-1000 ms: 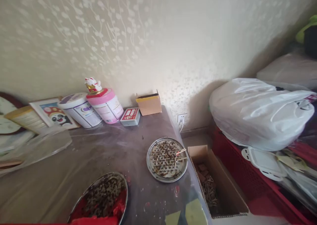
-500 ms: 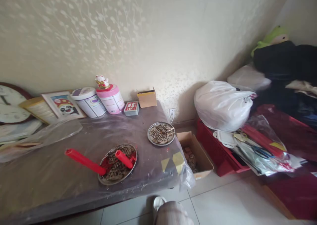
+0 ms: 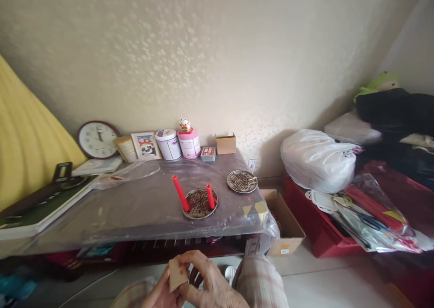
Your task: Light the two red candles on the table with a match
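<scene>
Near, left of centre, I am watching the left hand (image 3: 162, 293) and right hand (image 3: 213, 284) gripping a tan cardboard piece (image 3: 177, 275), presumably steadying it; farther off, a round tray (image 3: 199, 217) is holding red candles (image 3: 180, 193), probably catching drips

Numerals circle the white dial of a round clock (image 3: 92, 142). To the clock's right, print on a white canister (image 3: 168, 145), a pink canister (image 3: 190, 146) and a red-topped box (image 3: 208, 154) is too small to read, as is a label (image 3: 284, 251) on a carton (image 3: 294, 241).
</scene>
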Available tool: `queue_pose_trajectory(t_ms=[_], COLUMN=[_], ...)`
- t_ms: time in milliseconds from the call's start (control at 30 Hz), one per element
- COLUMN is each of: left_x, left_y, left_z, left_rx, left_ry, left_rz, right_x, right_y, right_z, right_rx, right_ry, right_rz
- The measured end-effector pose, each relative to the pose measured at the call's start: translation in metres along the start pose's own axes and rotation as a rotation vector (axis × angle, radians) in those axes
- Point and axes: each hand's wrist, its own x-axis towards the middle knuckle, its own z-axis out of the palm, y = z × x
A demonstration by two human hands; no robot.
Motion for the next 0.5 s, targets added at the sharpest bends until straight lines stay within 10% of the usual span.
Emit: queue_pose_trajectory(t_ms=[500], left_x=[-0.022], left_y=[0.012], left_z=[0.04], left_rx=[-0.204], left_ry=[-0.203], left_rz=[0.082], right_x=[-0.004], right_y=[-0.02], right_z=[0.016], right_rx=[0.051], right_ry=[0.117], right_rz=[0.024])
